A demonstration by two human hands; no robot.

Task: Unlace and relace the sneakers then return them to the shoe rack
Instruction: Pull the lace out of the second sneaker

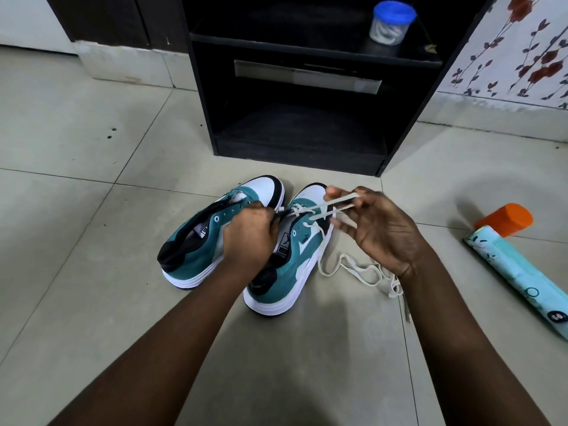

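Hands (384, 229) on sneaker (295, 256) lace (335, 204)

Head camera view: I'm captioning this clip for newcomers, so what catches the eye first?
Two teal, white and black suede sneakers stand side by side on the pale tiled floor, centre frame. Above them the right hand pinches a cream flat shoelace while the left hand holds the lacing. Behind stands a black wooden shoe rack.

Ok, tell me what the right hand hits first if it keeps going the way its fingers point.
Probably the white toe of the right-side sneaker: the right hand, pinching the lace, has fingers pointing left over it. Depth is unclear.
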